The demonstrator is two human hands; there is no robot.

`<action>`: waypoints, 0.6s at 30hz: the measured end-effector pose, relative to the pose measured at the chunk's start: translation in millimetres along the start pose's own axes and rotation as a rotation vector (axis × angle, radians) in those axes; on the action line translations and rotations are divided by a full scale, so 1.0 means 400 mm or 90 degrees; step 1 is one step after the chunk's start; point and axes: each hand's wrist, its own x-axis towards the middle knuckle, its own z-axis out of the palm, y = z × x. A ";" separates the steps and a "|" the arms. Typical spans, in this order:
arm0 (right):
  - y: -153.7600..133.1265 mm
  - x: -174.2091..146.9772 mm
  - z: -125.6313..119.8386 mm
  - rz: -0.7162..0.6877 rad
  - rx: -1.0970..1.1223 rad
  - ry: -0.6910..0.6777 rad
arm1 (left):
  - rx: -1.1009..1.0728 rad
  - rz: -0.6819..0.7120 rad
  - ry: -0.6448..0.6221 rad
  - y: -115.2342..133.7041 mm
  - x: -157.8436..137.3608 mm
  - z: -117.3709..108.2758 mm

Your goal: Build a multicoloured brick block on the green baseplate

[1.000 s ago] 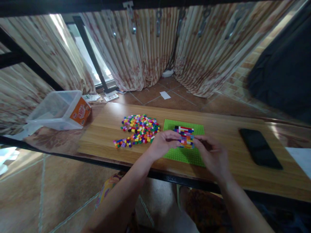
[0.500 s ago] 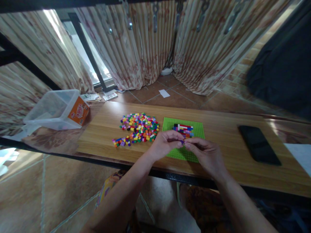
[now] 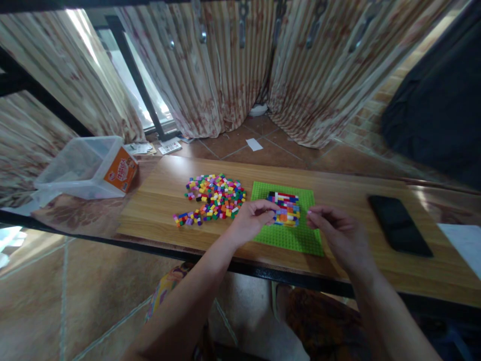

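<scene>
Curtains [image 3: 218, 75] are hanging beyond a table [image 3: 347, 193] where a green board [image 3: 287, 241] is lying beside many loose bricks [image 3: 221, 195], while the left hand [image 3: 250, 220] and right hand [image 3: 338, 233] are curling fingers toward thumbs, any hold unclear, flanking rows [image 3: 288, 213] that are covering only the board's middle.

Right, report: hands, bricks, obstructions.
Left hand over left edge of brick build, partly hiding it. Right hand to its right, apart, grip unclear. Green baseplate underneath. No other obstruction seen.

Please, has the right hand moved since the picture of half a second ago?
Yes. Judged against the green baseplate, the right hand has moved rightward, away from the left hand, toward the baseplate's right edge.
</scene>
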 end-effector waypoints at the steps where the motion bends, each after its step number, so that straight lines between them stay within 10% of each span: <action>1: -0.001 -0.001 0.003 -0.007 -0.001 -0.006 | -0.008 -0.004 0.002 0.000 0.001 0.002; 18: -0.037 -0.072 0.137 -0.309 -0.247 -0.119 | -0.403 -0.233 0.152 0.041 -0.055 0.039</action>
